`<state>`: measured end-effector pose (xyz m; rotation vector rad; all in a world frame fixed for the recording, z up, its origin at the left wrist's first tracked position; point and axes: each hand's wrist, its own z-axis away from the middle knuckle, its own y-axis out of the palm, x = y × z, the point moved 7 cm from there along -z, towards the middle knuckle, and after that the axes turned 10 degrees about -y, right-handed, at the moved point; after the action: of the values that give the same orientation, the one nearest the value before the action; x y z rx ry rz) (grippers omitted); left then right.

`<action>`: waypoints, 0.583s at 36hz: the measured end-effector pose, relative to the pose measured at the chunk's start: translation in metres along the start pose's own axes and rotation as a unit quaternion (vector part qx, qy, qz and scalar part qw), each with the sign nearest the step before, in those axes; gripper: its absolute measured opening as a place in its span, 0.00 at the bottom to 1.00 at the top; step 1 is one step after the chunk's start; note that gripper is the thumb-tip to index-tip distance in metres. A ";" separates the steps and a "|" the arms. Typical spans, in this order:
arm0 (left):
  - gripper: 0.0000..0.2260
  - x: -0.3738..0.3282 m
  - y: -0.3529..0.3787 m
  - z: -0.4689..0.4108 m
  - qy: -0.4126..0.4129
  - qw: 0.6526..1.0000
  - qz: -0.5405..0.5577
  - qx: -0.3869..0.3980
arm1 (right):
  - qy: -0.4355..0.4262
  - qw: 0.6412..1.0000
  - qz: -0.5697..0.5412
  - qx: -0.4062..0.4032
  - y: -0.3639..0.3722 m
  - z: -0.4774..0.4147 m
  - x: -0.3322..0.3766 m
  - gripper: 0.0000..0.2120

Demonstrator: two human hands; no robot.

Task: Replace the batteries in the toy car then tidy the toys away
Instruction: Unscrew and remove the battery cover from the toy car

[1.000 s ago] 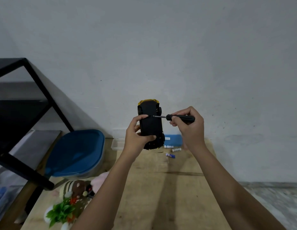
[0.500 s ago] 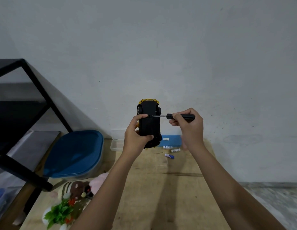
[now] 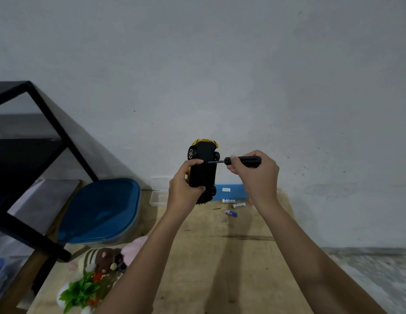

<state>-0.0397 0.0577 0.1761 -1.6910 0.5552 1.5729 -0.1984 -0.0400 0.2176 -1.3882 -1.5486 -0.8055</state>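
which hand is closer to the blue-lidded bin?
Left. The left hand, holding the toy car, is right of the blue-lidded bin; the right hand, gripping the screwdriver, is farther right, beyond the car.

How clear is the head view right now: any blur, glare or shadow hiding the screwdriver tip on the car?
Head view: soft, even light, no glare; the screwdriver shaft reads sharply against the toy car, but its black underside swallows the screw detail; forearm shadows streak the table; the plush toys at the lower left look soft.
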 end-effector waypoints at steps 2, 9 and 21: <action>0.29 0.003 0.000 -0.001 -0.005 1.000 -0.004 -0.003 | -0.009 0.999 0.029 0.020 0.003 0.000 0.005 0.07; 0.29 0.013 0.002 -0.003 -0.033 0.999 0.006 -0.003 | -0.044 0.980 0.141 0.131 0.025 0.002 0.017 0.07; 0.29 0.023 0.001 0.001 -0.051 0.997 0.065 0.004 | -0.105 0.923 0.279 0.245 0.038 0.013 0.039 0.09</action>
<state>-0.0374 0.0621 0.1538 -1.5850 0.6293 1.7363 -0.1633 -0.0059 0.2449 -1.4473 -1.2802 0.0812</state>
